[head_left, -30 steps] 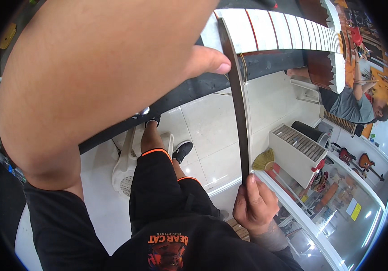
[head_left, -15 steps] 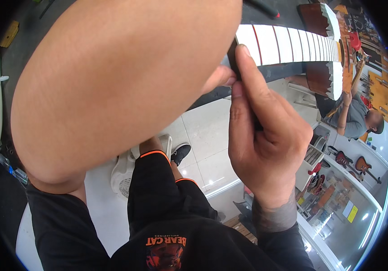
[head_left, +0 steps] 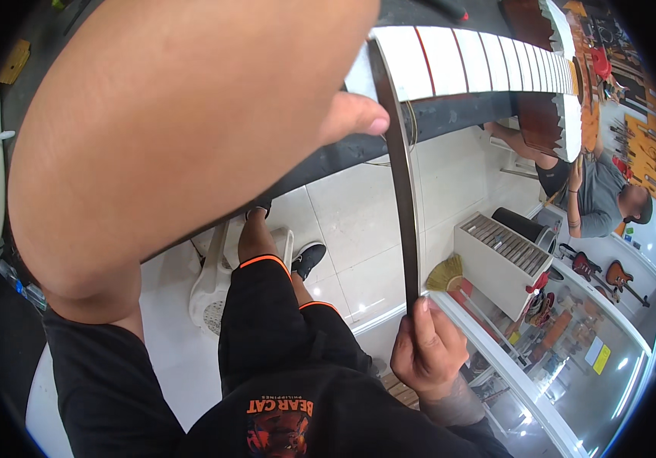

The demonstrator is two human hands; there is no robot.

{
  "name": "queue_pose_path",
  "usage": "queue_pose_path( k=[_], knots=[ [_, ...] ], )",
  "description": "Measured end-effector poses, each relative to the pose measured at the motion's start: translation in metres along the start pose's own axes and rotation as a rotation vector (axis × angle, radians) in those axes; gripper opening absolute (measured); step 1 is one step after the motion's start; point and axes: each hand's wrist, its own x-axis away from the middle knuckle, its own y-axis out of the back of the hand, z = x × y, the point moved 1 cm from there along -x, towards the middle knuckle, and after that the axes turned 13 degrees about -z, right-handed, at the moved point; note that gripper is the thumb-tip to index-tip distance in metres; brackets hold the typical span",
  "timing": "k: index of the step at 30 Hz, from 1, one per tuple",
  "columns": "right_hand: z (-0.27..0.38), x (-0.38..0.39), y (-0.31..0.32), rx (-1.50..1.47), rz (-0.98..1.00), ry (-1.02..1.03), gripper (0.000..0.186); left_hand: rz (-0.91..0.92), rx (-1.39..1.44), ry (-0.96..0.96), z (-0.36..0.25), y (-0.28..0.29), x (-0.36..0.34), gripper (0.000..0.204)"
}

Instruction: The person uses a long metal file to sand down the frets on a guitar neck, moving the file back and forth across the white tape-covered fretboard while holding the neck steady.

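Observation:
My right hand (head_left: 428,347) pinches the lower end of a long, flat, dark metal file (head_left: 403,183) between thumb and fingers. The file's upper end lies across the end of a guitar neck (head_left: 477,65) whose fretboard is covered in white tape, with the frets showing between. Near the file's edge is the outstretched thumb of my left hand (head_left: 358,118). My left forearm fills the upper left and hides the other fingers, so their grip does not show. Beyond the neck, the brown guitar body (head_left: 538,114) is masked with torn-edged white paper.
Under the neck runs a dark workbench edge (head_left: 312,172). A white plastic stool (head_left: 209,301) stands by my legs. To the right are a broom (head_left: 448,273), a white slatted box (head_left: 496,263) and a glass display case (head_left: 572,366). Another person (head_left: 606,198) sits at the far right.
My right hand has drawn down toward me from the neck to the file's lower end, exposing the file's length. My left thumb now points outward, apart from the right hand.

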Motion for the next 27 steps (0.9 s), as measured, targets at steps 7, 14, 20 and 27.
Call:
queue_pose_path(
  k=[7,14,20,27],
  knots=[
    [0.017,-0.122,-0.053,0.019,0.064,-0.047,0.050,0.019,-0.039,0.037,0.004,0.012,0.010,0.050],
    [0.011,-0.127,-0.025,0.000,-0.078,-0.051,0.040,0.012,-0.017,0.028,0.001,0.009,0.004,0.049],
    [0.002,-0.031,-0.003,-0.081,-0.081,-0.076,0.055,0.017,-0.046,0.041,0.001,0.016,0.011,0.049],
    [0.005,0.011,0.007,-0.095,0.006,-0.054,0.061,0.014,-0.037,0.035,0.000,0.016,0.011,0.049]
  ],
)
